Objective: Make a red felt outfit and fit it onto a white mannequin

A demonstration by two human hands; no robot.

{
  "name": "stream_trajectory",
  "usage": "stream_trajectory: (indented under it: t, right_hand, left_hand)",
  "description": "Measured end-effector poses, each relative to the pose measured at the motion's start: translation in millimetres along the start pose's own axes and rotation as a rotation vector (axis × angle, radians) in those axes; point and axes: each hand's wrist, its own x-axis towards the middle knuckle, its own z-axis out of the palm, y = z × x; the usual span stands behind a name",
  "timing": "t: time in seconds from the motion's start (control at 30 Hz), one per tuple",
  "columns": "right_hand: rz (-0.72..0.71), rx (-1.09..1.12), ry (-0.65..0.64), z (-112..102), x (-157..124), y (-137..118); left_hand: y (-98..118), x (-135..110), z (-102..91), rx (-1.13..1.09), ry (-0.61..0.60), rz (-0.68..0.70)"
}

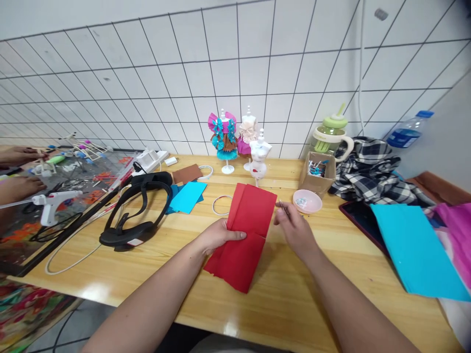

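My left hand [217, 235] is closed on a folded sheet of red paper [250, 215], thumb lying across its front. The sheet is held tilted above the table, with a short slit in its right edge and an uneven lower edge. Just right of the paper, my right hand [294, 225] is closed around what look like small scissors [282, 206]. Only their dark metal tip shows; the fingers hide the rest. The tip is close to the paper's upper right edge; I cannot tell whether it touches.
Dressed mini mannequins [222, 135] and a bare white one [259, 157] stand behind. A pink bowl [307, 202], cardboard box [316, 184] and blue paper [419, 250] lie right. Left are a black headset [138, 230], glue gun [55, 206] and another person's hands [22, 189].
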Motion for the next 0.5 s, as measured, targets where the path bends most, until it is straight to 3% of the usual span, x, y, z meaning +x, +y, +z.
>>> stream_trajectory:
  t: [0.07, 0.2, 0.37, 0.5]
  right_hand:
    - [-0.015, -0.017, -0.091, -15.1, -1.9, -5.2]
    - [-0.019, -0.118, -0.436, -22.3, -10.7, -15.7]
    - [-0.028, -0.445, -0.443, -12.2, -17.1, -21.3]
    - [0.004, -0.388, -0.528, -12.0, -16.9, -19.7]
  left_hand:
    - [1.2, -3.0, -4.4, -0.004, 0.024, 0.01]
    - [2.8, -4.2, -7.2, -0.016, 0.042, 0.036]
    - [-1.5, -3.8, -3.8, -0.022, 0.002, 0.039]
    - [-1.7, -6.5, -2.2, -0.015, 0.001, 0.069]
